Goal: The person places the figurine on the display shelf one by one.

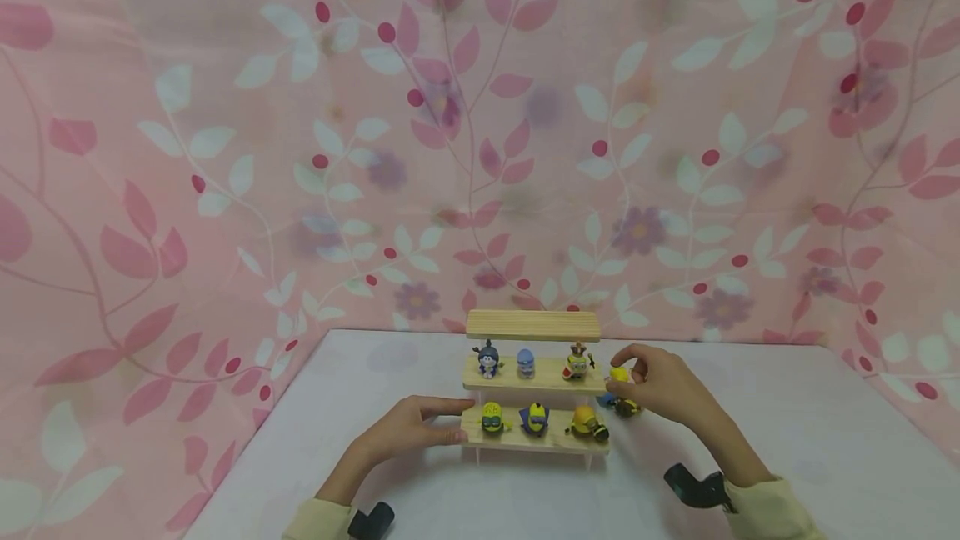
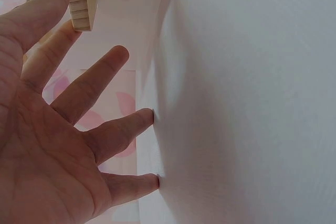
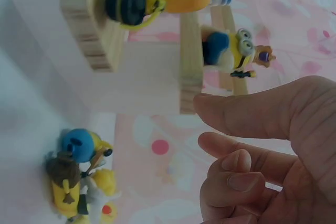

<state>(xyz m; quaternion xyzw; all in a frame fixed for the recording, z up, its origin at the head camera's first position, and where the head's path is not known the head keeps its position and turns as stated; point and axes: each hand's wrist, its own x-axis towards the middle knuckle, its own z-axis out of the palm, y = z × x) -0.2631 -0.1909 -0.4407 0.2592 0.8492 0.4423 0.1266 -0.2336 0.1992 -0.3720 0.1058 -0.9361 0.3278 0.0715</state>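
Observation:
A wooden tiered display stand (image 1: 551,441) bears several small figures. On its middle plank are a dark-blue-capped figure (image 1: 488,359), a light blue figure (image 1: 526,363) and a minion with a brown hat (image 1: 577,362). The bottom plank carries a minion with dark goggles (image 1: 492,419), a caped minion (image 1: 535,419) and an orange-topped minion (image 1: 585,422). My left hand (image 1: 413,425) pinches the bottom plank's left end between thumb and index finger, other fingers spread. The thumb of my right hand (image 1: 662,382) touches the middle plank's right end; its other fingers are loosely bent around nothing.
More small minion figures (image 3: 76,177) lie clustered on the white table (image 1: 787,432), right of the stand, partly behind my right hand in the head view. A pink floral cloth (image 1: 480,123) hangs behind the table. The stand's top plank (image 1: 533,325) is at the back.

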